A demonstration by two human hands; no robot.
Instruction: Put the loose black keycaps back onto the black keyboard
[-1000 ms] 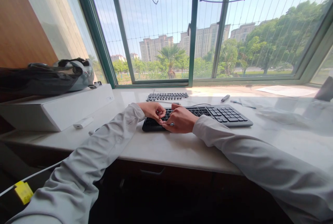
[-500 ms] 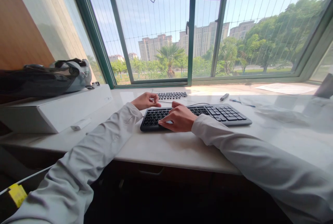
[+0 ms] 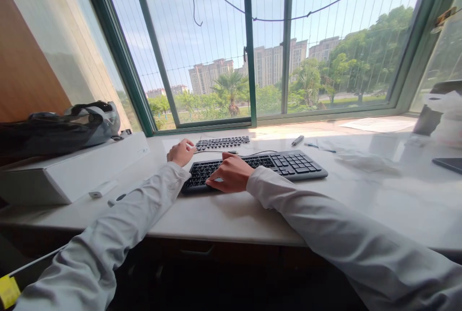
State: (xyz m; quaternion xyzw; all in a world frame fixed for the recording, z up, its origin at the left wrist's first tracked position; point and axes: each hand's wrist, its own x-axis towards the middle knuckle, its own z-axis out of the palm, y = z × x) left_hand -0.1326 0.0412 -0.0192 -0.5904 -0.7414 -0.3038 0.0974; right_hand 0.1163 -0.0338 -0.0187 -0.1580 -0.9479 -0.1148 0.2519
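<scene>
A black full-size keyboard [image 3: 301, 165] lies on the white marble-look desktop. My right hand [image 3: 233, 174] rests over its left half, thumb and index fingertips brought together at the keys; anything between them is too small to make out. Behind the keyboard, several loose dark keycaps [image 3: 224, 142] stand in rows like a second keyboard. At the left end of those rows is my left hand [image 3: 181, 152], its fingers curled in a pinch, the tips partly hidden. A dark cable [image 3: 258, 153] runs behind the keyboard.
On the left, a white box [image 3: 72, 169] carries a dark bag [image 3: 65, 130]. A small white device [image 3: 103, 189] lies before it. Back right are a small grey stick-like item [image 3: 298, 140], a thin pen-like tool [image 3: 319, 147], clear plastic [image 3: 370, 164] and paper [image 3: 378, 124].
My left hand has drawn away from my right hand to the left end of the keycap rows. The right hand stays at the keyboard's left part. The camera view has shifted.
</scene>
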